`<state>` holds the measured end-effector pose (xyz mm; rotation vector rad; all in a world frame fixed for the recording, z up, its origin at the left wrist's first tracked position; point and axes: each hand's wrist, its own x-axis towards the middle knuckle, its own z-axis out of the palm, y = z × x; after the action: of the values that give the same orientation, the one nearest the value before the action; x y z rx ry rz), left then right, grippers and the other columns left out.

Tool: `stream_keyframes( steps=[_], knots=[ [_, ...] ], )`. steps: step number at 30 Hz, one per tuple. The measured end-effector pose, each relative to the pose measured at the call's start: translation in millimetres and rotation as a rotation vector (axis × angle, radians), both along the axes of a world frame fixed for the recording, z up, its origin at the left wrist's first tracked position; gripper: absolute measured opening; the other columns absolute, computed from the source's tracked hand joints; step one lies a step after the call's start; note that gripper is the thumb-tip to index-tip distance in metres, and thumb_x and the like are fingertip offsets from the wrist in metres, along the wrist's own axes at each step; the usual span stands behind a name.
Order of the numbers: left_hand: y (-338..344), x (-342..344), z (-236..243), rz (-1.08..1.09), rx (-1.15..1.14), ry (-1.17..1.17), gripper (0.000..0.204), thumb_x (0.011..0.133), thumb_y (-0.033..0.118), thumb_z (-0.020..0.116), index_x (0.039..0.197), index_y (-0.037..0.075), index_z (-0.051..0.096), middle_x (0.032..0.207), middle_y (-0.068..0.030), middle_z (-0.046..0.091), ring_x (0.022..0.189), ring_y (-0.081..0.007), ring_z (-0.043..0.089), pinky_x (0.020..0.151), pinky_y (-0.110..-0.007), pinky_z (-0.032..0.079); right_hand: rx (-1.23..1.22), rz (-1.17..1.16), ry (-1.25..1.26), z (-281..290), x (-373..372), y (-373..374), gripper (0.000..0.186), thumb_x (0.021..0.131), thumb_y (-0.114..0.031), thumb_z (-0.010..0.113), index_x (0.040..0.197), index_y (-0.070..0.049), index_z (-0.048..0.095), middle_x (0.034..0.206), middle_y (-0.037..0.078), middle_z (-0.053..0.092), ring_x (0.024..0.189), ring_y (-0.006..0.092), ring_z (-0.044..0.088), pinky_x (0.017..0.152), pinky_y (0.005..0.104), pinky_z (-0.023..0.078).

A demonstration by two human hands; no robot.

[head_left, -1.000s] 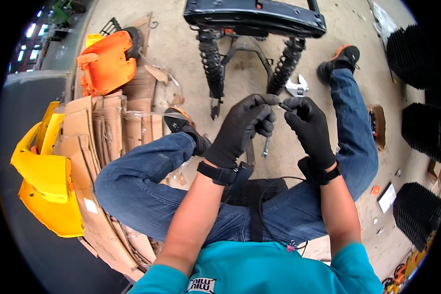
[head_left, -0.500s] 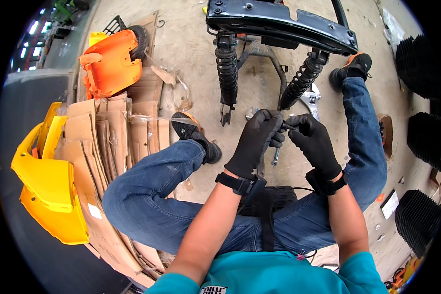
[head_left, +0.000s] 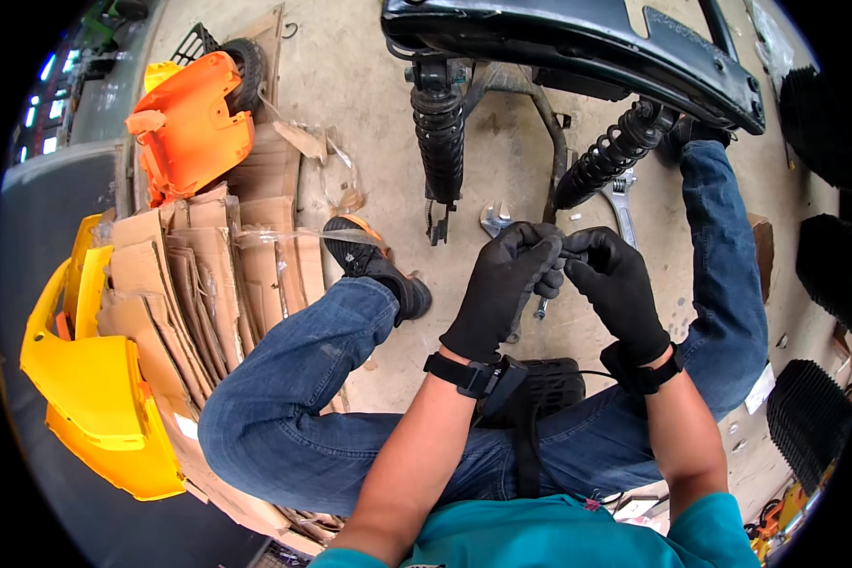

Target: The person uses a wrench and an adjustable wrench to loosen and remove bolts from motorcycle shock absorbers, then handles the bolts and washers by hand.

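Note:
My left hand (head_left: 507,284) and my right hand (head_left: 615,289), both in black gloves, meet fingertip to fingertip in front of me. Each is closed in a pinch around a small dark piece, mostly covered by the fingers, whose kind I cannot make out. Just beyond them hang two black coil-spring shock absorbers, the left one (head_left: 439,142) nearly upright and the right one (head_left: 608,156) slanted. Both sit under a black metal vehicle frame (head_left: 559,38). Below my fingers the end of a thin metal rod (head_left: 541,309) shows.
An adjustable wrench (head_left: 621,204) lies beside the right shock absorber; another metal tool head (head_left: 494,218) lies by my left hand. Flattened cardboard (head_left: 204,275), an orange panel (head_left: 194,128) and yellow panels (head_left: 85,388) are at the left. Black ribbed parts (head_left: 809,412) stand along the right.
The view has shifted, and the black frame now reaches farther right. My hands stay together in a pinch; the dark piece between them shows less than before.

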<state>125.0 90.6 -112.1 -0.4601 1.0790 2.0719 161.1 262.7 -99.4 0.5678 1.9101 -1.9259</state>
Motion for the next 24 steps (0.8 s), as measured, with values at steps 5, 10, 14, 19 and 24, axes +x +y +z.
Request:
stream_keyframes(
  steps=[5, 10, 14, 19, 24],
  knots=[
    [2, -2, -4, -0.056, -0.111, 0.028, 0.025, 0.1, 0.019, 0.059, 0.116, -0.001, 0.059, 0.085, -0.0038, 0.061, 0.073, -0.0105, 0.058, 0.068, -0.025, 0.049, 0.0, 0.042, -0.035, -2, -2, 5, 0.023, 0.089, -0.009, 0.064, 0.109, 0.002, 0.064, 0.088, 0.003, 0.065, 0.076, 0.006, 0.056, 0.067, 0.0221, 0.046],
    [7, -2, -4, -0.07, -0.13, 0.03, 0.024, 0.1, 0.017, 0.059, 0.116, 0.0, 0.059, 0.088, -0.004, 0.062, 0.074, -0.0105, 0.059, 0.068, -0.025, 0.05, -0.122, -0.011, -0.077, -6, -3, 9, 0.024, 0.091, -0.014, 0.064, 0.108, 0.003, 0.064, 0.086, 0.003, 0.065, 0.072, 0.0058, 0.054, 0.064, 0.0224, 0.045],
    [12, -3, -4, -0.096, -0.173, 0.049, 0.024, 0.099, 0.016, 0.06, 0.117, 0.0, 0.058, 0.092, -0.0052, 0.063, 0.076, -0.0109, 0.059, 0.069, -0.025, 0.05, -0.097, 0.013, -0.137, -7, -5, 13, 0.025, 0.091, -0.015, 0.063, 0.109, 0.003, 0.064, 0.085, 0.003, 0.064, 0.07, 0.0058, 0.054, 0.062, 0.0233, 0.045],
    [13, -3, -6, -0.095, -0.166, 0.046, 0.023, 0.099, 0.015, 0.06, 0.117, 0.0, 0.058, 0.093, -0.0061, 0.063, 0.077, -0.0114, 0.06, 0.069, -0.026, 0.051, -0.122, -0.014, -0.142, -9, -4, 11, 0.026, 0.092, -0.017, 0.063, 0.108, 0.003, 0.063, 0.084, 0.003, 0.064, 0.069, 0.006, 0.054, 0.061, 0.0237, 0.045],
    [12, -3, -11, -0.077, -0.189, 0.054, 0.023, 0.1, 0.016, 0.059, 0.117, 0.0, 0.059, 0.092, -0.0052, 0.064, 0.076, -0.0103, 0.06, 0.069, -0.024, 0.051, -0.105, 0.02, -0.144, -5, -7, 11, 0.027, 0.093, -0.019, 0.063, 0.109, 0.003, 0.063, 0.086, 0.002, 0.064, 0.07, 0.0061, 0.055, 0.061, 0.0235, 0.046]
  ],
)
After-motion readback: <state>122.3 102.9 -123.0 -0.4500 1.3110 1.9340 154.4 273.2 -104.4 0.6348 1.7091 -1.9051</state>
